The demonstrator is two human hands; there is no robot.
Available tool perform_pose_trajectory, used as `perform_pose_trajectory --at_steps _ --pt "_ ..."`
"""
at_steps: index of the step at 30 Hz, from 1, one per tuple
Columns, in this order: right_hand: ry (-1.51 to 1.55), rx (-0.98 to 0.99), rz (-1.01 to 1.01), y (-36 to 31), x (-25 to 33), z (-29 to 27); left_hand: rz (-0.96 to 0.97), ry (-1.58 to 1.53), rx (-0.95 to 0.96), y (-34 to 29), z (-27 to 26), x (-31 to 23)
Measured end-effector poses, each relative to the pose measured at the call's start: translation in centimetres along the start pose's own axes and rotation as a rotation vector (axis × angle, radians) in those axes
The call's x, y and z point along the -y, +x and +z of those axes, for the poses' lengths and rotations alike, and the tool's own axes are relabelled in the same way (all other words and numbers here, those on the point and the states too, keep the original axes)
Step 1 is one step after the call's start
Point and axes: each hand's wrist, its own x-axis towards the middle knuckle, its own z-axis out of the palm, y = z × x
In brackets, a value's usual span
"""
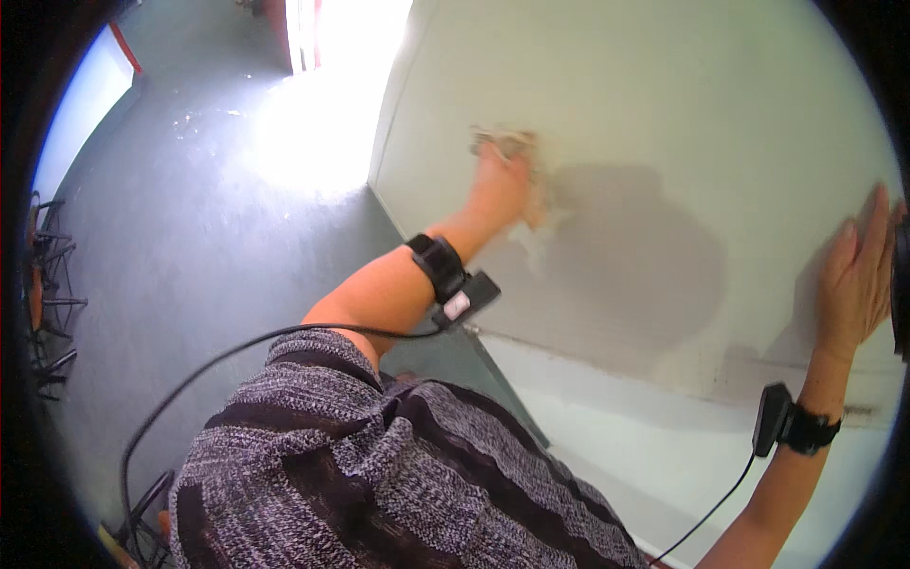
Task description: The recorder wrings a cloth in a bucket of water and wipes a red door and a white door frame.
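Note:
My left hand is closed on a crumpled beige cloth and presses it to a broad, pale greenish-white panel. Part of the cloth hangs out below the fingers, slightly blurred. At the far right, my right hand rests against the same panel with its fingers stretched out. It holds nothing that I can see, and the picture's dark rim cuts off some of its fingers.
Black bands with small boxes and cables sit on both forearms; one cable loops at the left. Below the panel runs a white lower section. Grey floor lies left, with dark-legged furniture and a bright doorway.

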Motion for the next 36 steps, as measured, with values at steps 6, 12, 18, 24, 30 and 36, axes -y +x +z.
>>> perform_pose_trajectory --at_steps 6,12,18,24,30,36 --pt "0.205 -0.846 -0.475 -2.3 -6.8 8.9 -0.165 0.344 -0.077 7.1 -3.7 12.9" --pt "0.149 -0.737 -0.359 -4.2 -11.8 11.1 0.182 -0.08 -0.25 2.1 -2.3 -2.0" --pt "0.165 -0.741 -0.39 -5.6 -15.3 11.1 0.28 -0.014 -0.227 0.4 -3.4 -7.1" --pt "0.132 -0.758 -0.425 -6.9 -17.5 9.4 0.323 0.166 -0.351 3.5 -4.2 -0.6" --pt "0.107 -0.795 -0.393 -9.3 -19.8 8.5 0.08 0.295 -0.463 5.4 -5.9 7.5" --pt "0.098 -0.795 -0.365 -6.4 -19.2 11.3 0.393 0.047 -0.442 7.8 -5.8 0.8"
